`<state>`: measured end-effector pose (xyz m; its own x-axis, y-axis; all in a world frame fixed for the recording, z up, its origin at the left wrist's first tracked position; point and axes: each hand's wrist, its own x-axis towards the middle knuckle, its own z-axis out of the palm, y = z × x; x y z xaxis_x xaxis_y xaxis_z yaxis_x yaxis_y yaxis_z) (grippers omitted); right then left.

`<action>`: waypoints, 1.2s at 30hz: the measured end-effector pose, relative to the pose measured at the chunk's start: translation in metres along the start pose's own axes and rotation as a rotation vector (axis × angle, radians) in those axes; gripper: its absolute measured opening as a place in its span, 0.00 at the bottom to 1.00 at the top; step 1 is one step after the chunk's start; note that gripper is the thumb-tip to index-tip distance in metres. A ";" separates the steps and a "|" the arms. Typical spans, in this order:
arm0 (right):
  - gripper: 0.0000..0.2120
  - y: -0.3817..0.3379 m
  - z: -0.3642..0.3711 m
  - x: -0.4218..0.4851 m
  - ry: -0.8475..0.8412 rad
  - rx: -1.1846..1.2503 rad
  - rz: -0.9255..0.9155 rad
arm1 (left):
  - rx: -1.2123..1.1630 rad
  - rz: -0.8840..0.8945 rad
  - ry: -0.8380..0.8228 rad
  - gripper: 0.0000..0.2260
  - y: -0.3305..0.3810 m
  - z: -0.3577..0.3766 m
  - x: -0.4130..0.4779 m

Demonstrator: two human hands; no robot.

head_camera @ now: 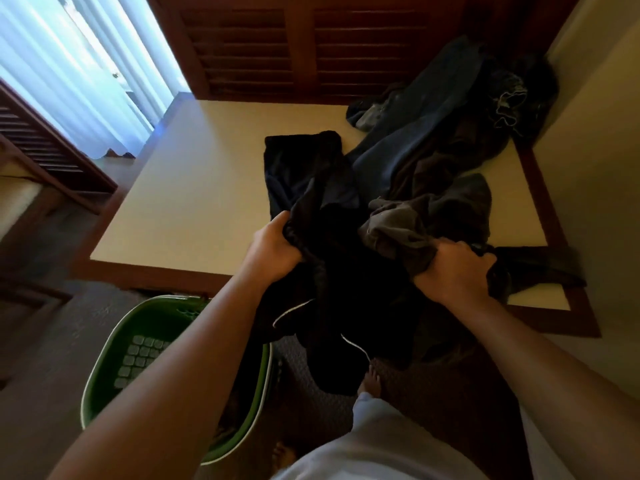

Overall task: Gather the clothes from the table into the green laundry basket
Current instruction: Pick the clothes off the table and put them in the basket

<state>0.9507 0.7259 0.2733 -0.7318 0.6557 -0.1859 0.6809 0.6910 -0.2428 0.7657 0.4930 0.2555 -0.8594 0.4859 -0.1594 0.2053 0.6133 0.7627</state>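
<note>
1. Head view: the left hand [273,249] is closed on a black cloth garment with thin white piping [332,289]; its fingers [284,220] are curled into the fabric at the near edge of the cream-topped desk with dark wooden border [180,188].
2. The right hand [455,271] is closed too. Its fingers [460,249] grip a bunch of cloth where the black garment meets a grey crumpled garment [408,223].
3. The black garment hangs between both hands and falls down over the near edge of the desk, toward the floor.
4. More clothes lie on the right part of the desk: a long dark blue garment [415,140] reaches to the far right corner, a brown piece [446,157] lies on it, and a flat black folded piece [294,168] lies near the middle.
5. The green plastic laundry basket with holes in its walls [114,344] stands on the carpet floor [45,341], below the left forearm and just beside the near edge of the desk. Its visible bottom shows no clothes.
6. A bare foot [372,377] shows under the hanging garment.
7. Dark wooden louvred doors [301,46] stand behind the desk, and a white curtain [79,64] hangs at the far left.
</note>
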 end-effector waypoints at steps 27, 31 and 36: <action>0.19 -0.383 0.174 -0.162 -0.340 -0.070 -0.668 | 0.090 -0.515 0.553 0.33 -0.233 -0.181 -0.218; 0.27 -0.394 0.238 -0.161 -0.416 -0.147 -0.698 | -0.075 -0.615 0.487 0.39 -0.300 -0.142 -0.212; 0.42 -0.387 0.292 -0.141 -0.805 -0.160 -0.807 | -0.144 -0.729 0.269 0.44 -0.351 -0.119 -0.216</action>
<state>0.7812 0.2774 0.1153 -0.7248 -0.3399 -0.5993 -0.0409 0.8895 -0.4551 0.8234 0.0980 0.0967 -0.8415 -0.1860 -0.5073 -0.5000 0.6237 0.6008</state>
